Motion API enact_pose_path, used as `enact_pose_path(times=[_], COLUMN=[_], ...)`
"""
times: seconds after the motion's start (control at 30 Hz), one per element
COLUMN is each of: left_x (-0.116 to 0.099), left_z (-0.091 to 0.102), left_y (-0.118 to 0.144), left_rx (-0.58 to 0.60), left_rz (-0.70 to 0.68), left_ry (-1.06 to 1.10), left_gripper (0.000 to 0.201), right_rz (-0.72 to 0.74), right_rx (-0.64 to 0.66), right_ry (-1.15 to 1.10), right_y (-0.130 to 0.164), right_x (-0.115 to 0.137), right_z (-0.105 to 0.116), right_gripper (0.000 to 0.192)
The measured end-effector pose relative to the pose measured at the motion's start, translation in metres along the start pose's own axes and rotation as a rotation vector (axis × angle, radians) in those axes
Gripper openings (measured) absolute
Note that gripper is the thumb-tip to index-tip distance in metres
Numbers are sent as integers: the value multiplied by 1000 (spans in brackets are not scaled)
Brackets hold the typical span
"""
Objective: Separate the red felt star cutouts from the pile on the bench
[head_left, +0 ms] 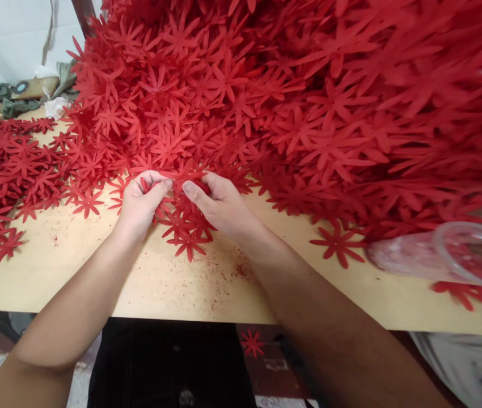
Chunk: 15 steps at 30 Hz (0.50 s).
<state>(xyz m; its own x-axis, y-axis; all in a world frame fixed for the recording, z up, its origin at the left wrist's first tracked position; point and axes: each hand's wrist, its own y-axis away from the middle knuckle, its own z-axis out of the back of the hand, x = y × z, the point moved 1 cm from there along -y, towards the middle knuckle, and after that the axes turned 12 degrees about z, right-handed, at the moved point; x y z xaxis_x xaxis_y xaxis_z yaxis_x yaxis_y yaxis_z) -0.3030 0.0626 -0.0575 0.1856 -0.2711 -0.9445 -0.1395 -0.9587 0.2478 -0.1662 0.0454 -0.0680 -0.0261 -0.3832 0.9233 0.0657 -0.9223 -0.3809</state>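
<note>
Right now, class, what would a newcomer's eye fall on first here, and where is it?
First, the heap of red flowers, which fills most of the upper picture. Next, the left hand and right hand, close together at its lower edge. Then the clear tub on the table, at far right.

Fairly bright, even light, soft shadows on table (173, 294), red pile (224, 85) decent mid-frame but badly smeared toward right edge, cup (411, 252) blurry too.
</note>
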Motion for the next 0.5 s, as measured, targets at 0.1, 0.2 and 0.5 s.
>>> enact_pose_path(times=[0.1, 0.2, 0.5], left_x=[2, 3, 1], left_z=[3, 5, 3], left_y=[-4, -7, -7], left_rx=[-31, -67, -72], left_rz=[-19, -37, -74], left_ry=[24, 44, -58], left_gripper=[19, 19, 15], right_rz=[29, 19, -58], right_rx=[61, 35, -92], right_ry=[-36, -23, 162], right_y=[-1, -2, -3], right_x=[0, -2, 0], right_z=[2, 7, 18], right_gripper=[33, 27, 49])
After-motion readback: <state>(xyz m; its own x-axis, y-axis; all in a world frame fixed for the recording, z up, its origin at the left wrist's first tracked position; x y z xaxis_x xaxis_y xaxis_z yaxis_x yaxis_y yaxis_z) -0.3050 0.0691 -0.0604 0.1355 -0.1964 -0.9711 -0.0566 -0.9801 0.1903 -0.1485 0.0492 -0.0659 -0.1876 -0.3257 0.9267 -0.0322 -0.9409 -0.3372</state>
